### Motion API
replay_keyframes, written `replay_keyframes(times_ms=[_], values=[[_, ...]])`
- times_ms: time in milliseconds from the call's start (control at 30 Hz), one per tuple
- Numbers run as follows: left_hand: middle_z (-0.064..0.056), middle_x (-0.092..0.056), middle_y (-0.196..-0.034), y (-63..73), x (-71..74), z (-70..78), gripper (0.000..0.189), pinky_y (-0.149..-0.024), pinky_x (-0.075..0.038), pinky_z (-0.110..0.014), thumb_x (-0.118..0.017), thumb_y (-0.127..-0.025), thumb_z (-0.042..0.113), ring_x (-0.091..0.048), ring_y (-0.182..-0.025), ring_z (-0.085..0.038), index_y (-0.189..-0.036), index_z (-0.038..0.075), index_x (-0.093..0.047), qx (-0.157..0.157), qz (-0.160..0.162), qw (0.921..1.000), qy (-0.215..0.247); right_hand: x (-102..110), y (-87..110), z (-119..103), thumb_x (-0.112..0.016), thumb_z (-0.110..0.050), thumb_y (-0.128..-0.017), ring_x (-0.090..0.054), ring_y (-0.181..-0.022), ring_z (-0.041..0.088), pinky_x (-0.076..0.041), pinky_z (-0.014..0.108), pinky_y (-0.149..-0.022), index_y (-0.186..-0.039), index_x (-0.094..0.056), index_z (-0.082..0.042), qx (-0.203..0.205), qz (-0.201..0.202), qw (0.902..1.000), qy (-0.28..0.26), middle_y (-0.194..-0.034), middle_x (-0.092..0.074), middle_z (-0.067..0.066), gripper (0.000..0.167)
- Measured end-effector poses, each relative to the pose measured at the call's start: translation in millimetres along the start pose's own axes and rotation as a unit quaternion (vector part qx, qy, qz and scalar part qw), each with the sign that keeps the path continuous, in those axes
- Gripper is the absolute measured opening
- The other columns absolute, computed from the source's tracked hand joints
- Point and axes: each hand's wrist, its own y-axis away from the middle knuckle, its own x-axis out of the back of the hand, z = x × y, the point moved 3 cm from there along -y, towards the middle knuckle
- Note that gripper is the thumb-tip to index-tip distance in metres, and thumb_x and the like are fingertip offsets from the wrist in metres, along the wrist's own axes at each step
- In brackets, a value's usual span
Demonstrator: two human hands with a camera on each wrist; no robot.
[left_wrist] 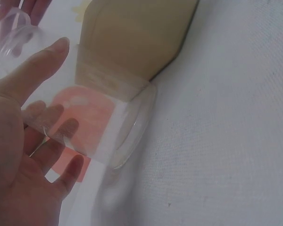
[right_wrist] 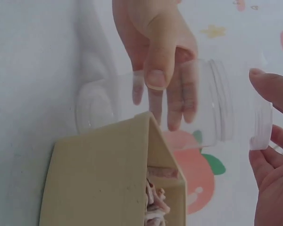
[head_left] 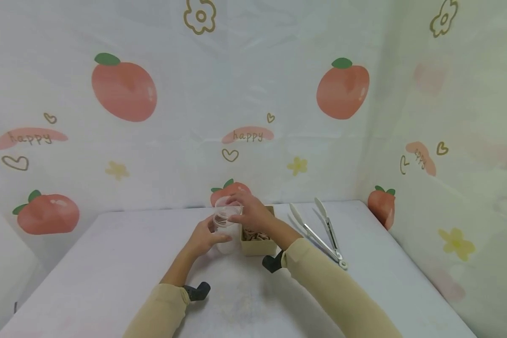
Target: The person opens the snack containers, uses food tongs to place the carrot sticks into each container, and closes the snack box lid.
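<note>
A clear plastic jar [right_wrist: 120, 101] with a threaded neck stands upright on the table, left of a beige box [head_left: 258, 248]. My left hand [head_left: 203, 238] grips it from the left, thumb across the near side and fingers round the far side, as the left wrist view also shows. Above the jar's mouth, my right hand [head_left: 254, 215] pinches a clear round lid [right_wrist: 261, 126] between thumb and fingers. A gap shows between lid and neck in the right wrist view. Crumpled pinkish-brown pieces [right_wrist: 155, 205] lie inside the box.
White-tipped metal tongs [head_left: 321, 240] lie spread on the white table [head_left: 122, 272], right of the box. Behind and to the right, a printed white cloth [head_left: 186, 94] with fruit pictures borders the table. Each wrist carries a dark camera mount [head_left: 198, 291].
</note>
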Motion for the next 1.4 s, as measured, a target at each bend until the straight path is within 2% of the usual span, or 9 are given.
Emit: replay_keyframes(times_ms=[100, 200, 267, 367, 533, 733, 900, 1100, 1400], values=[[-0.015, -0.055, -0.135, 0.8, 1.1, 1.4, 0.073, -0.101, -0.041, -0.054, -0.083, -0.077, 0.019, -0.050, -0.126, -0.037, -0.139, 0.004, -0.049, -0.003, 0.002, 1.0000, 0.002, 5, 2.4, 1, -0.077, -0.018, -0.085, -0.053, -0.120, 0.022, -0.049, 0.039, -0.093, -0.120, -0.061, -0.013, -0.011, 0.005, 0.9999, -0.008, -0.130, -0.056, 0.003, 0.039], [-0.015, -0.055, -0.135, 0.7, 1.2, 2.1, 0.071, -0.102, -0.039, -0.053, -0.083, -0.077, 0.017, -0.048, -0.127, -0.038, -0.138, 0.003, -0.049, -0.013, -0.002, 0.9999, 0.009, 9, 6.8, 3, -0.077, -0.020, -0.085, -0.047, -0.128, 0.023, -0.045, 0.041, -0.099, -0.119, -0.063, -0.012, -0.010, 0.018, 0.9997, -0.009, -0.137, -0.053, 0.005, 0.037], [-0.015, -0.056, -0.134, 1.0, 1.5, 2.4, 0.069, -0.104, -0.037, -0.053, -0.083, -0.077, 0.016, -0.047, -0.128, -0.038, -0.137, 0.003, -0.050, -0.019, -0.005, 0.9997, 0.016, 13, 9.9, 3, -0.077, -0.019, -0.085, -0.040, -0.135, 0.024, -0.039, 0.043, -0.105, -0.117, -0.064, -0.011, 0.003, 0.029, 0.9995, -0.009, -0.140, -0.051, 0.007, 0.036], [-0.012, -0.057, -0.134, 1.5, 1.8, 2.6, 0.069, -0.105, -0.035, -0.053, -0.083, -0.077, 0.015, -0.047, -0.128, -0.037, -0.137, 0.005, -0.051, -0.024, -0.006, 0.9995, 0.020, 16, 14.7, 3, -0.077, -0.019, -0.085, -0.038, -0.137, 0.025, -0.037, 0.044, -0.106, -0.115, -0.064, -0.011, 0.019, 0.037, 0.9990, -0.015, -0.140, -0.051, 0.007, 0.034], [-0.011, -0.057, -0.134, 1.2, 2.1, 1.9, 0.069, -0.105, -0.035, -0.053, -0.084, -0.076, 0.014, -0.048, -0.128, -0.037, -0.137, 0.004, -0.051, -0.026, -0.002, 0.9994, 0.021, 21, 20.7, 2, -0.078, -0.020, -0.084, -0.042, -0.134, 0.025, -0.037, 0.044, -0.106, -0.113, -0.065, -0.011, 0.033, 0.048, 0.9983, -0.008, -0.140, -0.052, 0.006, 0.032], [-0.012, -0.057, -0.135, 1.9, 1.8, 0.5, 0.071, -0.105, -0.036, -0.053, -0.084, -0.075, 0.015, -0.048, -0.127, -0.037, -0.137, 0.005, -0.051, -0.030, 0.001, 0.9993, 0.024, 23, 28.0, -2, -0.077, -0.020, -0.085, -0.042, -0.134, 0.027, -0.040, 0.045, -0.104, -0.114, -0.066, -0.010, 0.046, 0.041, 0.9981, 0.001, -0.143, -0.049, 0.008, 0.032], [-0.012, -0.057, -0.135, 2.4, 0.3, 0.3, 0.072, -0.105, -0.037, -0.052, -0.084, -0.075, 0.015, -0.049, -0.126, -0.036, -0.138, 0.004, -0.050, -0.036, -0.001, 0.9991, 0.024, 25, 36.7, -3, -0.078, -0.017, -0.084, -0.046, -0.130, 0.025, -0.042, 0.044, -0.102, -0.114, -0.066, -0.005, 0.057, 0.042, 0.9974, 0.000, -0.138, -0.053, 0.009, 0.034], [-0.010, -0.057, -0.135, 2.7, 0.5, -0.7, 0.073, -0.105, -0.036, -0.051, -0.086, -0.074, 0.016, -0.049, -0.128, -0.035, -0.137, 0.007, -0.052, -0.026, 0.005, 0.9994, 0.024, 22, 52.6, -3, -0.077, -0.019, -0.085, -0.050, -0.126, 0.026, -0.044, 0.045, -0.099, -0.114, -0.066, -0.006, 0.049, 0.033, 0.9981, -0.018, -0.137, -0.054, 0.009, 0.034], [-0.011, -0.056, -0.136, 3.2, -0.1, 0.8, 0.076, -0.106, -0.036, -0.049, -0.087, -0.073, 0.021, -0.048, -0.129, -0.035, -0.138, 0.007, -0.051, -0.036, 0.004, 0.9992, 0.017, 14, 77.9, 1, -0.079, -0.020, -0.083, -0.053, -0.123, 0.025, -0.047, 0.046, -0.096, -0.113, -0.066, -0.007, 0.045, 0.021, 0.9978, -0.045, -0.134, -0.057, 0.010, 0.035]])
